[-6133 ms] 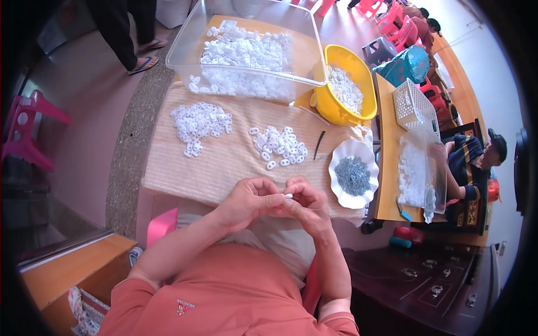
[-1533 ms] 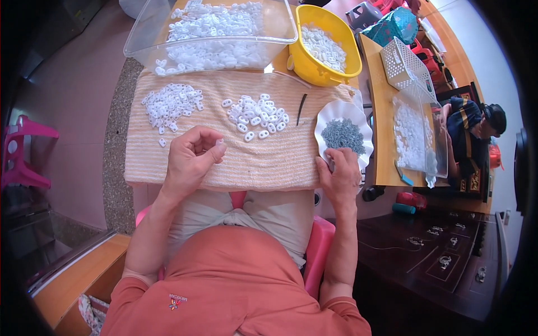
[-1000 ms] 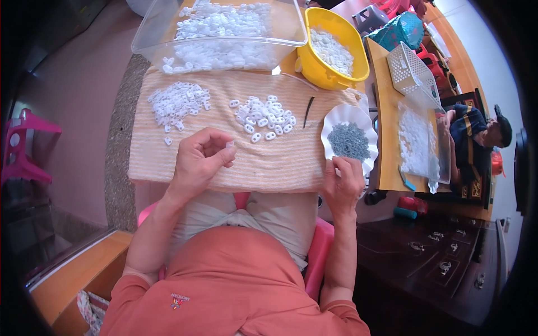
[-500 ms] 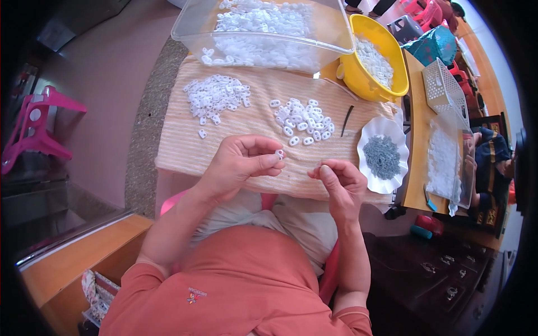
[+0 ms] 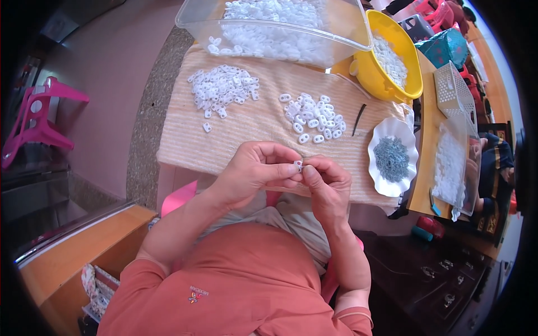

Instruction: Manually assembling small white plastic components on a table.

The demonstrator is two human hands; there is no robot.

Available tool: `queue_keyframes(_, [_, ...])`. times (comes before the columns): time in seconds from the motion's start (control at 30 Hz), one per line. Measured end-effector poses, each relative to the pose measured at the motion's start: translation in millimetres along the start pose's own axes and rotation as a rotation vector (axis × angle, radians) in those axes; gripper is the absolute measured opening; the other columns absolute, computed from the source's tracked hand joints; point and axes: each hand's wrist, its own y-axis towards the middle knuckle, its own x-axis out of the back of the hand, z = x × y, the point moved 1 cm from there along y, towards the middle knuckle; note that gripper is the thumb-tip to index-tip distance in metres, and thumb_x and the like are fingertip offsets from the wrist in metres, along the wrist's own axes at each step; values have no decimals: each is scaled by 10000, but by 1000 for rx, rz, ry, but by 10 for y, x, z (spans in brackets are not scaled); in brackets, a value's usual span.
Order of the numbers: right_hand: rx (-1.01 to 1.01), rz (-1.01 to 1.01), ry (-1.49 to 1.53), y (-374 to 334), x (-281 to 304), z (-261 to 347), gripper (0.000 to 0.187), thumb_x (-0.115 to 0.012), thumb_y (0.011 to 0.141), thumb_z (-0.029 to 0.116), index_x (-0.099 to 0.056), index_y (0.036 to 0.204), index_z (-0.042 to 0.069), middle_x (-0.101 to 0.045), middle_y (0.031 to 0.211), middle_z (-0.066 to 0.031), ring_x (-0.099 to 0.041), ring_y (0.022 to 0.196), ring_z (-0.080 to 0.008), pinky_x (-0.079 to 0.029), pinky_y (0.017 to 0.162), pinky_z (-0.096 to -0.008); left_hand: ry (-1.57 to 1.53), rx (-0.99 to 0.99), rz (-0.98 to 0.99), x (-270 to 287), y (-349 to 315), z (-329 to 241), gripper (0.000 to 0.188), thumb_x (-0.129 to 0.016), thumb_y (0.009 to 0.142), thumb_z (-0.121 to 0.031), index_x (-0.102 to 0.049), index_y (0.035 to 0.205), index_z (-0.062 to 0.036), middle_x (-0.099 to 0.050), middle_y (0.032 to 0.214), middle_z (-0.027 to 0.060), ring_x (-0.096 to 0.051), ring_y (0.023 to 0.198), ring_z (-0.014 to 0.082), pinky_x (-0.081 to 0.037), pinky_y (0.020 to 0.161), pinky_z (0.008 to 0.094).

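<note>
Between the thumb and forefinger of my left hand (image 5: pixel 260 168) is a small white plastic piece with holes (image 5: pixel 298 164). The fingertips of my right hand (image 5: pixel 328 179) are pinched together at the right side of that piece; whatever they hold is too small to make out. Beyond my hands on the striped cloth (image 5: pixel 269 120) lie a pile of small white pieces (image 5: pixel 221 89) at left and a smaller group of white oval two-holed pieces (image 5: pixel 314 117) near the middle. To the right stands a white wavy-rimmed dish (image 5: pixel 376 182) heaped with small grey-blue parts (image 5: pixel 392 159).
A clear plastic bin (image 5: pixel 269 28) of white pieces stands at the table's far side, beside a yellow basin (image 5: pixel 412 70). A thin black strip (image 5: pixel 358 120) lies on the cloth. At far right are a perforated basket (image 5: pixel 455 92) and a person's arm (image 5: pixel 476 162). A pink stool (image 5: pixel 42 123) stands left.
My right hand has moved left to meet the white piece. My left hand has shifted slightly right with that piece still in its fingers. The view has shifted a little.
</note>
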Motion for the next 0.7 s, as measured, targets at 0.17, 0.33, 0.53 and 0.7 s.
queue_keyframes(0.17, [-26,-37,154,-18,-75,46,107,-617,912,45,-653,977,-32,-651,912,-67,-629,774,-105,-515,705,-220,-5,-8,6,26,20,51,168,-630,880,-18,-642,1046,-6,-691,946,96,-685,851,156,-594,758,297])
queue_keyframes(0.33, [-18,-40,136,-29,-63,33,127,-630,911,70,-650,988,-29,-650,919,-66,-630,768,-105,-519,698,-220,-19,-10,12,21,19,44,162,-628,884,-21,-643,1044,-9,-690,945,93,-685,853,157,-594,759,298])
queue_keyframes(0.53, [-54,-128,132,-47,-66,6,149,-636,911,88,-643,1005,-27,-652,931,-63,-631,766,-106,-529,698,-216,-31,-13,25,25,23,55,161,-630,884,-21,-642,1044,-8,-691,943,94,-686,856,159,-594,758,299])
queue_keyframes(0.7, [-65,-60,235,-47,-67,-4,125,-620,914,55,-643,1006,-27,-650,935,-62,-629,791,-104,-527,701,-213,-36,-15,16,24,25,60,161,-632,884,-24,-644,1043,-7,-690,936,93,-686,850,157,-593,759,298])
